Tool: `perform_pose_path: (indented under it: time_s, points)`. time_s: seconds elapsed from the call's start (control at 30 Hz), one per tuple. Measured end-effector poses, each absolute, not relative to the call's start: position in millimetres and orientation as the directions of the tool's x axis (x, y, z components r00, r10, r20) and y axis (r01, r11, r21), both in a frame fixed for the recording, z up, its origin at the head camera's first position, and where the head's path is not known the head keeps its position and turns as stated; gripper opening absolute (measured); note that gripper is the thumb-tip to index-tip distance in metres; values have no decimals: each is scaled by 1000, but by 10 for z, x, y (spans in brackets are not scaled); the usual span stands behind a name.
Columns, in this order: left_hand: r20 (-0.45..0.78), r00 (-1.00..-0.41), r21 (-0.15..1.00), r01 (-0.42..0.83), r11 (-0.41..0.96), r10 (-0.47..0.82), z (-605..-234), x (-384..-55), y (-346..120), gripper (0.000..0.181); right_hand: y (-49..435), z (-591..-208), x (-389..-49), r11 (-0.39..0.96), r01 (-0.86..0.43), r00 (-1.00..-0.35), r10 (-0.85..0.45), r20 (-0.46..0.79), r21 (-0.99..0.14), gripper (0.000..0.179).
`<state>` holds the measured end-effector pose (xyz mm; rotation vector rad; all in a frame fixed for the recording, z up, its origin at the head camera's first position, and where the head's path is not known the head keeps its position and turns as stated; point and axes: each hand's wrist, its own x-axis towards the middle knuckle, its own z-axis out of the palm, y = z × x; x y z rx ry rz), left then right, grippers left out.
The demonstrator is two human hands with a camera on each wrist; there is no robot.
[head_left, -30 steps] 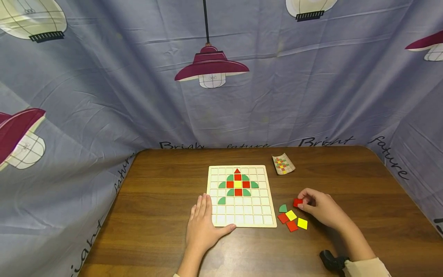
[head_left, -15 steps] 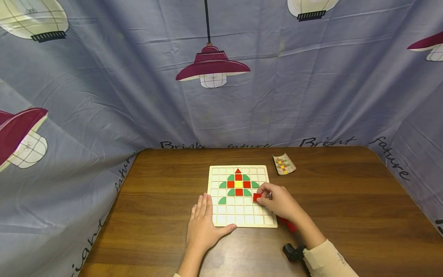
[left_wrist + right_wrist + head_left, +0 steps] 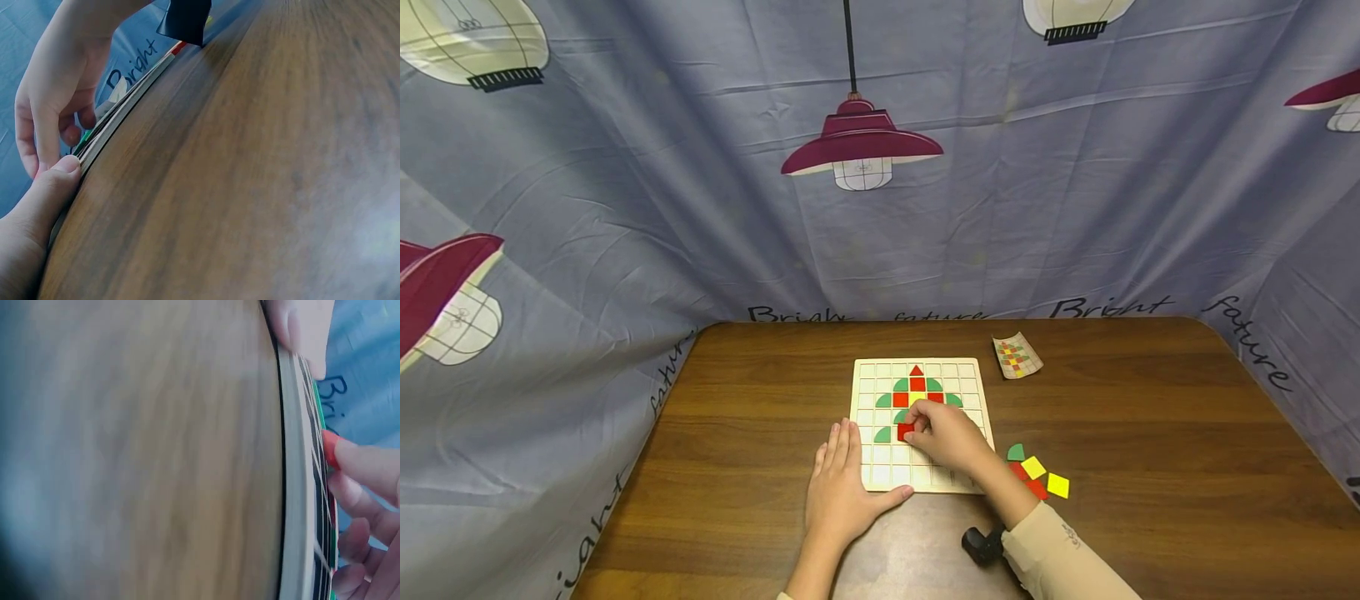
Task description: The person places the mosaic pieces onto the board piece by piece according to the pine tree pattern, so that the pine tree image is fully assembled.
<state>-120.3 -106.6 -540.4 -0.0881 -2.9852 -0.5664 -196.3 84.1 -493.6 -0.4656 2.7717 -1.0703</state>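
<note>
A square grid board (image 3: 880,476) lies on the table, with red, green and yellow flat tiles set in its upper cells. My right hand (image 3: 951,435) is over the board and pinches a red square tile (image 3: 905,432) between thumb and fingers, just right of a lone green quarter-round tile (image 3: 882,435). In the right wrist view the same red tile (image 3: 330,449) shows at the thumb tip. My left hand (image 3: 841,500) rests at the board's lower left corner, fingers straight along the left side and thumb on the front edge. The right hand covers some cells.
Right of the board lie loose tiles: a green quarter-round (image 3: 1016,452), yellow squares (image 3: 1058,486) and red squares partly behind the right forearm. A small pattern card (image 3: 1017,357) lies farther back. A black wrist device (image 3: 982,546) hangs by the right sleeve. A printed curtain (image 3: 700,208) encloses the table.
My right hand has carried the red square tile leftward from the loose tiles onto the board, beside the lone green tile. The left hand has stayed in place.
</note>
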Motion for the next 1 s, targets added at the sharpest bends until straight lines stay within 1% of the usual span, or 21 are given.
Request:
perform_pose_path:
  time_s: [0.4, 0.6, 1.0]
  points:
    - [115, -993, 363, 80, 929, 40, -5395, -1202, -1061, 131, 741, -4971, -1919, 736, -250, -951, -307, 19, -629, 10]
    - [110, -993, 365, 77, 928, 39, -5395, -1200, -1063, 131, 735, -4978, -1901, 749, -284, -943, -333, 32, -599, 10]
    - [109, -993, 366, 77, 928, 40, -5396, -1198, -1065, 132, 740, -4996, -1902, 751, -306, -938, -344, 48, -585, 10]
